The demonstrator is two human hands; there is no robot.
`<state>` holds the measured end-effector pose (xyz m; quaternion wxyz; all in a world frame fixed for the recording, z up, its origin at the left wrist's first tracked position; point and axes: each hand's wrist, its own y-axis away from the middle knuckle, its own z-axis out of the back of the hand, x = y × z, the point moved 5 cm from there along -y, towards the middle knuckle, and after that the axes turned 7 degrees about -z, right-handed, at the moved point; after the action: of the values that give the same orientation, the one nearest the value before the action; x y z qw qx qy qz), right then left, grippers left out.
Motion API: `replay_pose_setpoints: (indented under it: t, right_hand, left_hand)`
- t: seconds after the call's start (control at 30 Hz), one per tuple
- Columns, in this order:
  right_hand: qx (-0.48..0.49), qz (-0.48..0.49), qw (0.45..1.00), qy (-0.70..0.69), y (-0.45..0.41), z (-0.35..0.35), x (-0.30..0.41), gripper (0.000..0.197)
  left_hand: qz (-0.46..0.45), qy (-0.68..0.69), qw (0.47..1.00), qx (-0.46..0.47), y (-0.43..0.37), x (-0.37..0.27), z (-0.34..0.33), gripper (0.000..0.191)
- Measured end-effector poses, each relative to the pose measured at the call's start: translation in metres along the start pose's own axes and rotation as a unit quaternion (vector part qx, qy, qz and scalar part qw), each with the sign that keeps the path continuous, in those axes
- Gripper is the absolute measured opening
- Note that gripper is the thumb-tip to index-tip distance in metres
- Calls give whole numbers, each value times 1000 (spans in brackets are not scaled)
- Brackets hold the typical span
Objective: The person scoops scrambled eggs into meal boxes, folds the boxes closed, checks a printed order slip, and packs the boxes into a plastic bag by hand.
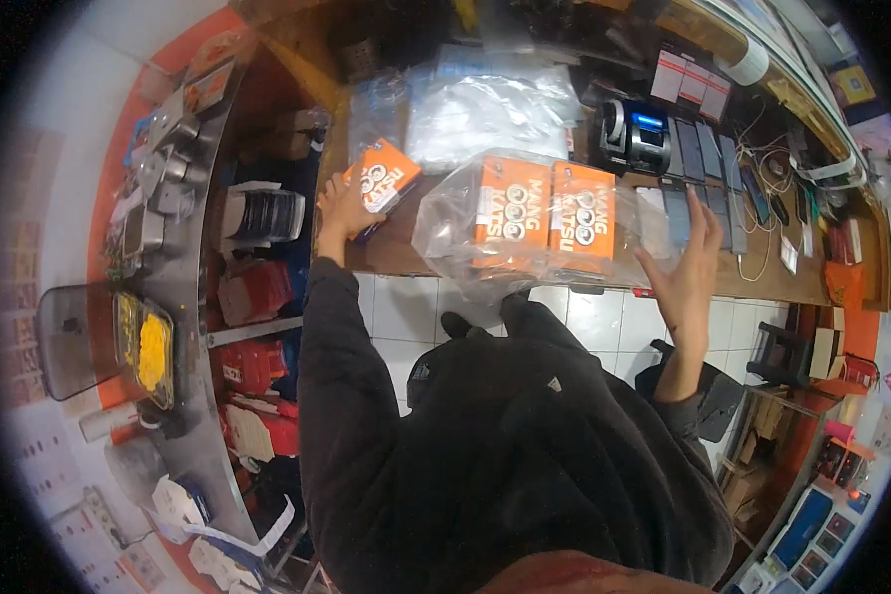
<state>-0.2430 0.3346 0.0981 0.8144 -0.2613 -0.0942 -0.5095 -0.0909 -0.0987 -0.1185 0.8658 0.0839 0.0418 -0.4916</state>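
Note:
My left hand [343,208] rests on an orange printed food box [386,177], tilted at the left end of the wooden counter [399,252]. Two similar orange boxes stand side by side in a clear plastic bag [445,223] at the counter's middle: a left one [512,211] and a right one [583,215]. My right hand [683,260] is raised to the right of the bag with fingers spread, nothing seen between them. Behind the bag lies a stack of clear plastic bags [482,119].
A receipt printer [633,137], rows of phones [689,148] and white cables [768,160] occupy the counter's right part. On the left, a steel worktop [193,297] holds metal containers [145,226] and a tray of yellow food [152,353]. Below it are stacked folded cartons [263,215].

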Motion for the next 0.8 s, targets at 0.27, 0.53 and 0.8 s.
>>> replay_pose_setpoints:
  t: [0.27, 0.53, 0.8]
  right_hand:
    - [249, 45, 941, -224, -5, -26, -2, 30]
    - [375, 63, 922, 77, -37, -150, -48, 38]
    - [329, 90, 891, -298, -92, -125, -91, 38]
  left_hand:
    - [-91, 317, 927, -178, 53, -7, 106, 101]
    - [-122, 690, 712, 48, 77, -216, 225, 100]
    - [-339, 658, 655, 152, 24, -326, 96, 109]
